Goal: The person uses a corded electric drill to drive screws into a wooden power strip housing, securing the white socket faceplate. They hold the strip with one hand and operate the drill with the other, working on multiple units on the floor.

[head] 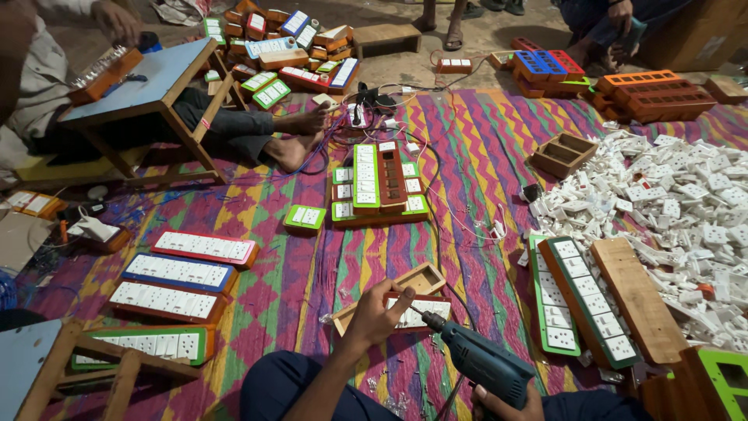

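Lying on the striped mat (257, 226), a red-edged switch board (417, 310) beside an empty wooden box (409, 282) is pinned under the left hand (379, 309), fingers spread. A blue drill (485, 360) is gripped by the right hand (502, 405), seemingly closed, partly hidden.

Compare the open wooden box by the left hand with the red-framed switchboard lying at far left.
The open wooden box is empty, bare and plain wood; the red-framed switchboard is full of white sockets. The box lies at the left hand; the switchboard lies untouched. Both lie flat on the striped mat.
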